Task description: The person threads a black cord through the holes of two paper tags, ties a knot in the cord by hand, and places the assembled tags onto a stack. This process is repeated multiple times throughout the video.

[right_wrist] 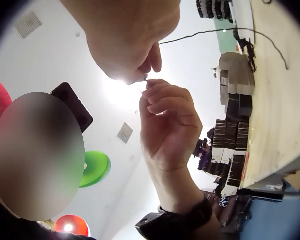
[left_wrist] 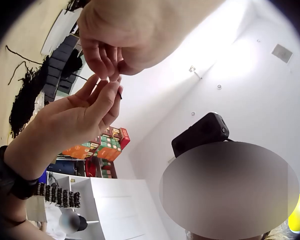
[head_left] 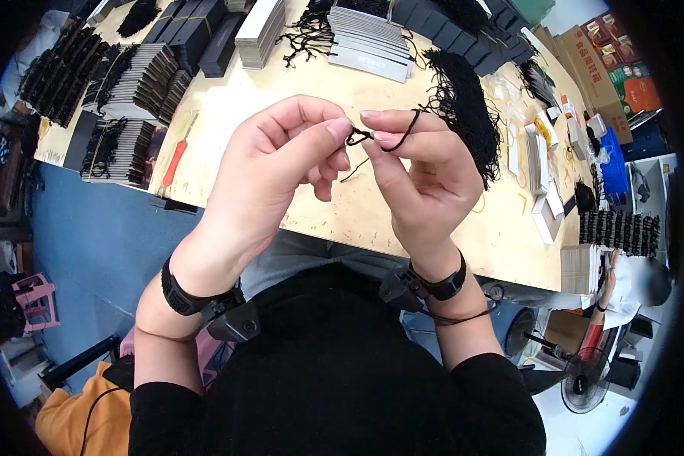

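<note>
Black cord, thin: small loop, wider curve towards two o'clock, loose tail towards seven. Position: twelve o'clock in head view, above the counter. Left hand and right hand both pinching it.

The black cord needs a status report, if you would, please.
Left hand pinching black cord. Right hand pinching it too. Small loop between them. Nothing visibly blocking either hand.
</note>
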A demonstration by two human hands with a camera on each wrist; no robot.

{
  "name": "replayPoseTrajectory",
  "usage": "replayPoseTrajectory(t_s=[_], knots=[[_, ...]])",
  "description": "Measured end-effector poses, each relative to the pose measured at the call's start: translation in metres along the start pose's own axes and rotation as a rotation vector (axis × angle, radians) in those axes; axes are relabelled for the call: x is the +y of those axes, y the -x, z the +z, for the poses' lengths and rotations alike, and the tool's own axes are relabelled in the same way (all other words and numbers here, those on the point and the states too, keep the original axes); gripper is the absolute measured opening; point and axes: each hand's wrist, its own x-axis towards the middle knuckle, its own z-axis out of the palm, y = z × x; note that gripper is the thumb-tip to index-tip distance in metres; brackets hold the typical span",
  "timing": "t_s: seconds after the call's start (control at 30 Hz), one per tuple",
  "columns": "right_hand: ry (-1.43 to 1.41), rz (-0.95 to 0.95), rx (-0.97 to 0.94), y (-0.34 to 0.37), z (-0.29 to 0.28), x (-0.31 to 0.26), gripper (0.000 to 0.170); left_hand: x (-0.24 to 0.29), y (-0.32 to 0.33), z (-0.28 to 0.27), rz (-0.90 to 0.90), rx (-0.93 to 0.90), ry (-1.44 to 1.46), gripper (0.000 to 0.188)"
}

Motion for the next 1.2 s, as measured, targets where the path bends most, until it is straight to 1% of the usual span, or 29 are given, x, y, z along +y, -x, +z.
replayPoseTrajectory(t_s=[0.13, 0.23, 0.3, 0.33, 0.4, 0.43, 0.5, 0.53, 0.6, 0.63, 0.67, 0.73, 0.8, 0.9, 0.93, 1.0, 1.03, 1.07, 1.13, 1.17, 1.2], knots=[[-0.088, 0.072, 0.032, 0.006, 0.001, -0.007, 0.015, -0.001, 0.002, 0.0, 0.023, -0.01, 0.013, 0.014], [-0.12, 0.107, 0.025, 0.008, 0.0, -0.011, 0.017, -0.002, 0.003, 0.003, 0.033, 0.026, -0.02, 0.012], [-0.211, 0.164, 0.062, 0.009, 0.002, -0.013, 0.016, -0.006, 0.002, 0.003, 0.079, 0.011, -0.037, 0.012], [-0.211, 0.165, 0.062, 0.01, 0.002, -0.013, 0.016, -0.006, 0.003, 0.002, 0.078, 0.011, -0.037, 0.012], [-0.314, 0.232, 0.055, 0.011, 0.0, -0.012, 0.017, -0.006, 0.003, -0.002, 0.083, 0.005, -0.009, 0.013], [-0.315, 0.234, 0.056, 0.014, 0.0, -0.012, 0.017, -0.008, 0.003, -0.002, 0.081, 0.006, -0.009, 0.013], [-0.377, 0.277, -0.025, 0.019, 0.003, -0.012, 0.016, -0.011, 0.002, -0.003, 0.122, 0.042, 0.029, 0.013], [-0.379, 0.279, -0.025, 0.021, 0.003, -0.008, 0.016, -0.015, 0.0, -0.004, 0.12, 0.044, 0.028, 0.013], [-0.446, 0.309, 0.042, 0.022, 0.003, 0.002, 0.015, -0.024, -0.004, -0.006, 0.086, 0.062, -0.011, 0.012], [-0.485, 0.36, 0.061, 0.021, 0.003, 0.002, 0.013, -0.025, -0.005, -0.009, 0.07, 0.05, 0.058, 0.012], [-0.484, 0.361, 0.062, 0.02, 0.003, 0.001, 0.013, -0.025, -0.005, -0.01, 0.069, 0.049, 0.058, 0.012], [-0.602, 0.584, 0.111, 0.018, 0.002, -0.001, 0.011, -0.025, -0.006, -0.011, 0.048, 0.029, 0.103, 0.014], [-0.62, 0.605, 0.112, 0.018, 0.0, 0.003, 0.008, -0.024, -0.005, -0.01, 0.052, -0.007, 0.065, 0.016], [-0.856, 0.745, 0.154, 0.012, -0.007, 0.001, 0.004, -0.022, -0.003, -0.011, 0.043, -0.055, -0.011, 0.02], [-0.855, 0.745, 0.157, 0.011, -0.01, 0.002, 0.004, -0.022, -0.002, -0.012, 0.028, -0.069, -0.047, 0.022], [-1.117, 0.833, 0.082, 0.008, -0.018, 0.005, 0.004, -0.02, 0.0, -0.012, 0.019, -0.057, -0.068, 0.02], [-1.186, 0.839, 0.099, 0.009, -0.02, 0.009, 0.004, -0.02, 0.001, -0.012, 0.012, -0.042, -0.089, 0.018], [-1.184, 0.837, 0.1, 0.009, -0.023, 0.011, 0.004, -0.019, 0.002, -0.013, 0.012, -0.045, -0.089, 0.018], [-1.39, 0.89, 0.194, 0.007, -0.031, 0.017, 0.008, -0.019, 0.004, -0.017, 0.012, -0.049, -0.05, 0.017], [-1.42, 0.908, 0.211, 0.008, -0.035, 0.02, 0.01, -0.019, 0.005, -0.019, 0.013, -0.05, -0.051, 0.017], [-1.42, 0.907, 0.211, 0.01, -0.034, 0.021, 0.01, -0.019, 0.006, -0.02, -0.017, -0.056, 0.021, 0.017]])
